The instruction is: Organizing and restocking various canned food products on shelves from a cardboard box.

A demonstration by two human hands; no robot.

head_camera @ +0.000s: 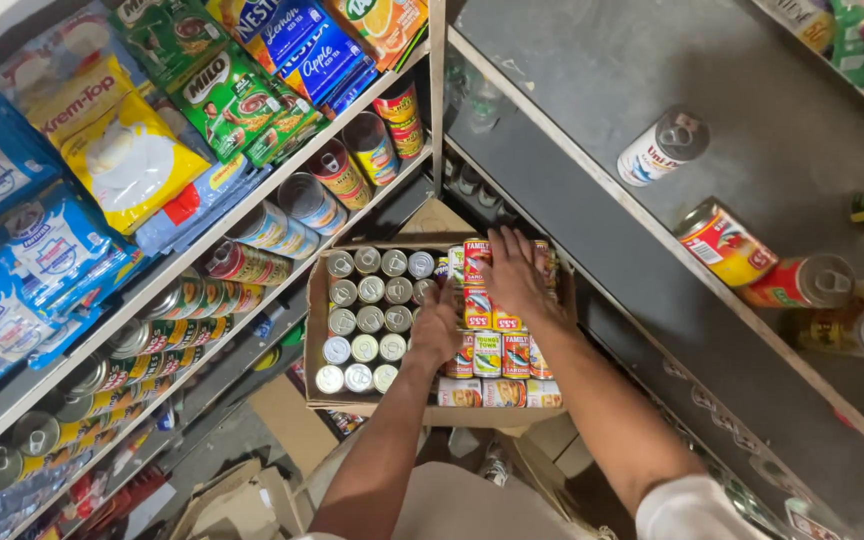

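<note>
This is a shop, seen from above. On one side stand pale shelves [252,205] full of goods. The top one holds bright bags [122,150] in yellow, blue and green. The lower ones hold rows of cans lying on their sides [187,300]. On the other side are dark grey shelves [782,130] with only a few things on them. A white can [660,148] lies there alone. Lower down lie a red and yellow can [724,243] and a red can [802,282], close together. Flat pieces of cardboard [242,500] lie on the floor below.

Between the shelves sits an open cardboard box [314,330]. It is packed with cans. The side near the pale shelves has round cans standing up, showing their silver tops [367,320]. The other side has cans with red and yellow labels [502,355], lying down in rows.

Both hands are inside the box. The left hand [435,330] rests in the middle, where the silver tops meet the red cans. Its grip is curled, but I cannot tell if it holds a can. The right hand [512,275] lies flat on the red cans with its fingers spread, so its grip is released, just touching them.
</note>
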